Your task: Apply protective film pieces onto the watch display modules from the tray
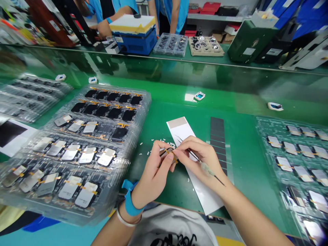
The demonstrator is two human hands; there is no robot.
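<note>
My left hand (156,174) is closed around a small dark-edged display module (169,149) with an orange flex strip. My right hand (202,159) meets it there, its thumb and forefinger pinched at the module's edge. Tweezers (202,164) lie across that right hand, held in it, with their thin tips pointing up and left. Fingers hide most of the module. Below the hands lies a white paper strip (180,128) with a grey band at its top. Tiny white pieces (164,143) are scattered beside the left fingers. Right of the paper is a strip of black rectangles (217,136).
On the left, stacked clear trays (138,136) hold rows of modules; another tray (263,136) stands at the right. Small white-framed parts (199,96) sit along the back. A shelf beyond carries a blue machine (139,41). People in blue work opposite.
</note>
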